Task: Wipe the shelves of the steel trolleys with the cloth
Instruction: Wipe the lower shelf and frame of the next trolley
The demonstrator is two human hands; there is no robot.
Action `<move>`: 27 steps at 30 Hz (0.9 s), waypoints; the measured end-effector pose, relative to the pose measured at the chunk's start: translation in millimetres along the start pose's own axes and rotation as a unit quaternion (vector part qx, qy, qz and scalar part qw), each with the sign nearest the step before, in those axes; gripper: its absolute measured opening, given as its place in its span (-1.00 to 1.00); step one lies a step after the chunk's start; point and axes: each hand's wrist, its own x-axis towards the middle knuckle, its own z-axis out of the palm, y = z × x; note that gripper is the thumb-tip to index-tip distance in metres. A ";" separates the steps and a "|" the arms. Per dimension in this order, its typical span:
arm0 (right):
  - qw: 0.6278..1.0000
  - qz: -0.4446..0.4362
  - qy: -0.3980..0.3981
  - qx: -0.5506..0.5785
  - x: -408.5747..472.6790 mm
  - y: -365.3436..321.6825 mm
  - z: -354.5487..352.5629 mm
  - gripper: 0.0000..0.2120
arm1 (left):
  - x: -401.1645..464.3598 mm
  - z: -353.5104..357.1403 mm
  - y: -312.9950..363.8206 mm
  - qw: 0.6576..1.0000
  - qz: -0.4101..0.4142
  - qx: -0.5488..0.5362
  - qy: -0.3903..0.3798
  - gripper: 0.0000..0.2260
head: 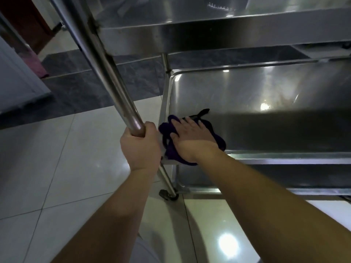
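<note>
Cloth [218, 138] lies at the near left corner of the middle shelf [266, 111], pressed flat under the right hand [191, 138]. Left hand [141, 147] grips the trolley post [106, 73]. Risk: bunched cloth may slide over the rim, leaving the corner unwiped.

Left hand [140, 147] grips the trolley's upright steel post [106, 73], fingers curled round it. Right hand [191, 137] lies flat, fingers straight, pressing a dark purple cloth [171, 128] onto the middle shelf [266, 103], at its near-left corner. Cloth is bunched and sticks out past the hand on both sides; a dark strand trails off its far edge. Upper shelf [218, 31] overhangs above, lower shelf [266, 179] sits below. Caster wheel [168, 194] at the post's foot, on light floor tiles [57, 168]. Dark tile band [95, 88] farther back.
</note>
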 end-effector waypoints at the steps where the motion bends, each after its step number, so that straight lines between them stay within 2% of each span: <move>1: 1.000 0.013 0.005 -0.001 -6.9 14.3 -5.4 -0.44 | -0.6 0.0 0.5 1.000 0.003 -0.002 -0.002 -0.81; 5: 0.993 0.104 0.042 -0.034 -47.2 98.4 -32.8 -0.44 | -2.3 0.1 2.2 1.000 -0.002 -0.002 -0.003 -0.83; 9: 0.969 0.229 0.080 -0.043 -94.4 188.8 -62.9 -0.43 | -2.4 -0.7 1.4 1.000 -0.018 0.008 0.009 -0.71; 12: 0.946 0.306 0.100 -0.033 -106.6 214.1 -69.0 -0.42 | -4.0 1.2 4.5 0.999 -0.029 -0.002 0.019 -0.70; 14: 0.942 0.320 0.100 -0.025 -94.4 201.2 -65.7 -0.40 | -5.1 2.2 5.7 0.999 -0.027 -0.004 0.024 -0.76; 17: 0.963 0.257 0.081 -0.020 -58.8 148.7 -53.1 -0.40 | -4.5 3.5 6.0 0.999 -0.023 -0.007 0.029 -0.81; 20: 0.986 0.144 0.080 -0.029 -11.2 70.6 -29.8 -0.42 | -4.7 3.7 4.6 0.999 -0.011 -0.008 0.033 -0.81; 23: 0.999 0.021 0.037 -0.025 32.7 -6.4 -4.5 -0.42 | -3.7 4.5 2.4 0.999 0.000 -0.013 0.030 -0.79; 25: 0.998 -0.047 0.025 -0.013 57.0 -31.8 -0.2 -0.45 | -2.4 5.2 0.9 0.999 0.011 -0.019 0.034 -0.77; 27: 0.997 -0.076 0.029 -0.014 73.2 -34.9 -4.2 -0.49 | -1.6 5.4 -0.8 0.999 0.020 -0.028 0.033 -0.75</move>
